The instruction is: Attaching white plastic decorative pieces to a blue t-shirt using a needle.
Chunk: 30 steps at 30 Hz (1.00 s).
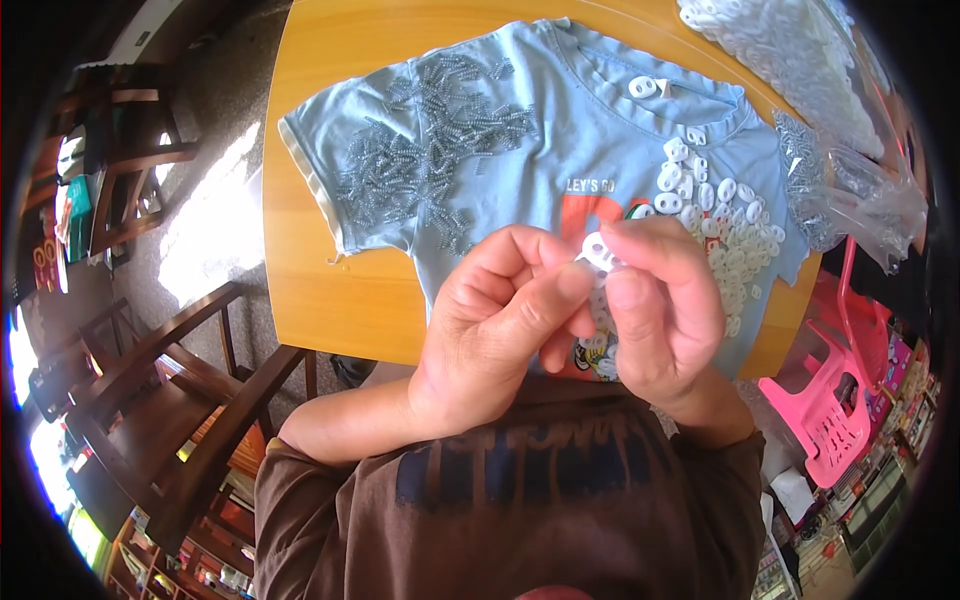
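Observation:
Close together over a light blue T-shirt [500, 165], my two hands pinch a small white plastic oval piece with holes [598, 246]. My left hand [495, 320] grips it between thumb and forefinger from the left. From the right, the thumb and forefinger of my right hand [668, 300] are closed on the same piece. The fingertips cover part of it. Many similar white oval pieces [735, 255] lie loose on the shirt beside my right hand. Beyond my left hand, a pile of short grey ribbed metal bits [400, 165], like springs or chain lengths, spreads over the sleeve.
The shirt lies on a yellow wooden table [335, 310]. A clear bag of white pieces [785, 50] and a bag of grey metal bits [805, 170] rest at the far right. A pink plastic chair [840, 400] stands right of the table, wooden chairs [165, 400] to the left.

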Each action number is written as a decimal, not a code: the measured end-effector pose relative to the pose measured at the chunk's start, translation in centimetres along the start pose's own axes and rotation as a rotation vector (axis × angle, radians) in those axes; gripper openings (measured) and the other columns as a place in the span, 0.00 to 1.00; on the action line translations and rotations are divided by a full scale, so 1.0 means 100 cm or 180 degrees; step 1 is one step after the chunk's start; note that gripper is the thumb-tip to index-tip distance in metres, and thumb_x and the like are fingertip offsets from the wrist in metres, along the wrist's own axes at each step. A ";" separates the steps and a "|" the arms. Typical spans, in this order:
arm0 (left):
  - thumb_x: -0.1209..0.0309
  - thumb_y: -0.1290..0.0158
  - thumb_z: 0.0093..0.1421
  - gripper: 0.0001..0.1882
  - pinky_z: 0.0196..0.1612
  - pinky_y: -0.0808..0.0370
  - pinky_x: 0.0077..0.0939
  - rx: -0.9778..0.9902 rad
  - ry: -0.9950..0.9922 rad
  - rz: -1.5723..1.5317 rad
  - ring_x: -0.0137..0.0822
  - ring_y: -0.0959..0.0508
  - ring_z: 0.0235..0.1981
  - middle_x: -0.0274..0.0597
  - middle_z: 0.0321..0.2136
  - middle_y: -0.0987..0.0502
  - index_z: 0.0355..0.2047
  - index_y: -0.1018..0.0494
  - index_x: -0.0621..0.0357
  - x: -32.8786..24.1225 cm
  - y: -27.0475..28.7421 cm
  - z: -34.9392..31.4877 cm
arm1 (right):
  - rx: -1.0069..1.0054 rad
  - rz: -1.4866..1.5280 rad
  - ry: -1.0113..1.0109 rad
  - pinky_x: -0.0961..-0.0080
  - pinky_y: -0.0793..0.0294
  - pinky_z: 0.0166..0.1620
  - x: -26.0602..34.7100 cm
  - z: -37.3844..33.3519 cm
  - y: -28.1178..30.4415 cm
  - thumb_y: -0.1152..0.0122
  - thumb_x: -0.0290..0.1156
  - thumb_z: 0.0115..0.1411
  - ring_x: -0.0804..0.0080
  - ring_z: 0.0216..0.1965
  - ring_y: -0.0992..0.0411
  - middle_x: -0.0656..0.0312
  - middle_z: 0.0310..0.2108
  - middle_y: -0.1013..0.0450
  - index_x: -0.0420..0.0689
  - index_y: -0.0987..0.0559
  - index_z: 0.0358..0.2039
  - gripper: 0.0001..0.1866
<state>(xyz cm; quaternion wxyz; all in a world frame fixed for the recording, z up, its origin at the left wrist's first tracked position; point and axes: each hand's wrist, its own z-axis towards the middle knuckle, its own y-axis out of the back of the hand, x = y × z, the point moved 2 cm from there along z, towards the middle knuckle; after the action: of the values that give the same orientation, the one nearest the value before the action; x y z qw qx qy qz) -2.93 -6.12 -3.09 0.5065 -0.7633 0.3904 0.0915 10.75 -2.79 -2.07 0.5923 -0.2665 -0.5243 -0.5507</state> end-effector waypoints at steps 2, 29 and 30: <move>0.70 0.52 0.60 0.06 0.20 0.37 0.10 0.0011 0.0011 -0.0060 0.20 0.34 0.16 0.35 0.21 0.28 0.32 0.34 0.59 0.000 0.000 0.000 | -0.0014 0.0057 -0.0006 0.74 0.30 0.36 -0.001 -0.001 -0.002 0.47 0.19 0.54 0.67 0.29 0.29 0.55 0.31 0.28 0.34 0.28 0.39 0.10; 0.80 0.51 0.57 0.18 0.30 0.30 0.15 0.0505 -0.1032 0.0767 0.24 0.29 0.27 0.38 0.33 0.28 0.48 0.35 0.64 -0.009 0.009 -0.005 | 0.0479 0.1698 -0.0867 0.83 0.33 0.36 0.000 -0.003 0.000 0.43 0.20 0.53 0.80 0.32 0.31 0.61 0.36 0.30 0.39 0.30 0.44 0.16; 0.80 0.51 0.57 0.18 0.30 0.30 0.16 0.0539 -0.0941 0.0655 0.24 0.29 0.27 0.38 0.33 0.28 0.48 0.35 0.64 -0.008 0.011 -0.005 | 0.0497 0.1458 -0.0924 0.82 0.33 0.36 0.001 -0.004 0.000 0.41 0.20 0.52 0.79 0.31 0.31 0.62 0.36 0.29 0.40 0.30 0.45 0.18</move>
<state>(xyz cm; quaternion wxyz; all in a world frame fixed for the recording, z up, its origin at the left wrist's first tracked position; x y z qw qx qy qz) -4.36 -6.34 -3.18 0.6087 -0.6523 0.3940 0.2208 10.90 -3.19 -2.07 0.6388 -0.4077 -0.5706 -0.3165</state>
